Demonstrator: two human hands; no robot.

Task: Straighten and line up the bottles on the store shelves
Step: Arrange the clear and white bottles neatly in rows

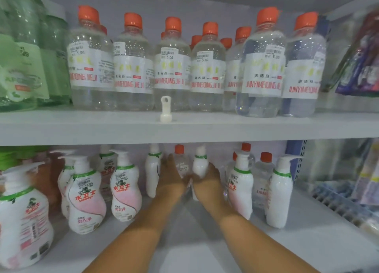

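On the lower shelf point(194, 242), right hand point(207, 180) grips a white pump bottle point(200, 166); left hand point(171, 174) reaches flat-fingered.

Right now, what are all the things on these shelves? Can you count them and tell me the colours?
Clear bottles: about six in the front row, more behind, orange caps and white labels, upper shelf.
Green bottles: a few, blurred, upper shelf, far left.
White plastic hook: one, front edge of the upper shelf.
Pump bottles: about ten, white and pink with green neck bands, lower shelf.
Small clear bottles: about four, orange caps, lower shelf at the back.
Packets: several, purple and mixed colours, blurred, far right.
Shelves: two, white.
Left hand: reaching to the back of the lower shelf, fingers straight.
Right hand: holds a white pump bottle at the back.
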